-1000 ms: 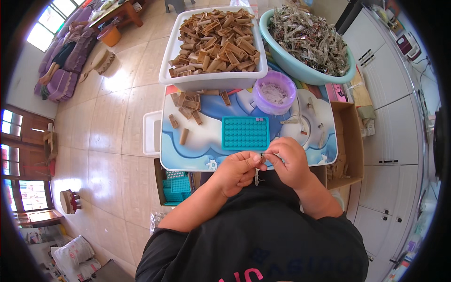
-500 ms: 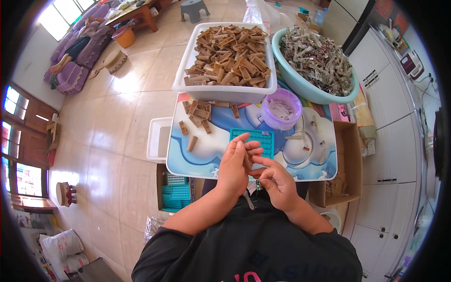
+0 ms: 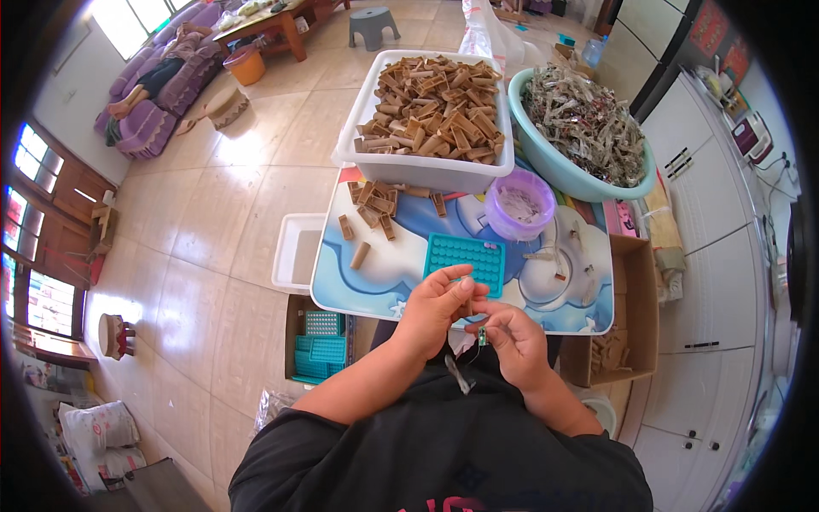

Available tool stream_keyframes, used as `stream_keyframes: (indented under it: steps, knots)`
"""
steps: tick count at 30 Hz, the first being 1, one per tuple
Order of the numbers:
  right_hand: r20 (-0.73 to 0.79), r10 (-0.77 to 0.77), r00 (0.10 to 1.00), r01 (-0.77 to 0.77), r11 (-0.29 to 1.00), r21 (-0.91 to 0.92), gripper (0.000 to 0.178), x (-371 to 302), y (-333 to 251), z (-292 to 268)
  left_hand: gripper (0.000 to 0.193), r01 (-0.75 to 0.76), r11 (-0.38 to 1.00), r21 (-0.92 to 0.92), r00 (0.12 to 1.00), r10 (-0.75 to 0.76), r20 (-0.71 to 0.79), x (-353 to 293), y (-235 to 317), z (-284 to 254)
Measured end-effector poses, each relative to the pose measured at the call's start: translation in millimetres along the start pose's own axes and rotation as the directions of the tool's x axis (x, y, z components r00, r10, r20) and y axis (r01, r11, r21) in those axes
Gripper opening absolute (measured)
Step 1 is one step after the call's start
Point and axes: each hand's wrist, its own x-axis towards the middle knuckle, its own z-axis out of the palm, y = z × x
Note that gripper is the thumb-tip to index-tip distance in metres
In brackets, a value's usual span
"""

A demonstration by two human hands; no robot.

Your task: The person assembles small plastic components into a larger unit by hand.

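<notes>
Over the table's near edge, my left hand [image 3: 437,305] is closed around a brown plastic casing [image 3: 467,309], mostly hidden by the fingers. Close beside it, my right hand [image 3: 515,343] pinches a small green circuit board [image 3: 483,335] between thumb and fingers. Below the hands dangles a thin greyish strip [image 3: 459,375], seemingly joined to the board by a fine wire. Just beyond my fingers lies a teal tray [image 3: 439,256] with rows of round cups. More brown casings [image 3: 375,203] are scattered on the table's left side, one lying alone [image 3: 360,255].
A white bin [image 3: 426,173] heaped with brown casings stands at the back. Beside it are a teal basin [image 3: 589,181] of clear-wrapped parts and a purple tub [image 3: 522,229]. Loose wired parts [image 3: 559,264] lie on the table's right. Cardboard boxes [image 3: 641,307] flank the table.
My left fingers have curled in closer around the casing, and the right hand has come nearer below them. The whole view has shifted slightly, moving the table a little right.
</notes>
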Motion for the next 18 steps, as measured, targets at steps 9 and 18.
stream_keyframes:
  steps: [9, 18]
  knots:
    - [-0.097, -0.460, 0.883, 0.307, 0.720, -0.623, 0.008, 24, -23, -5, 0.026, 0.061, 0.997, 0.055, 0.978, -0.070, 0.198, -10, -4, -2]
    - [-0.046, -0.507, 0.861, 0.356, 0.665, -0.656, 0.007, 36, -13, -6, 0.031, 0.169, 0.977, -0.134, 0.952, -0.127, 0.277, -3, -4, -13]
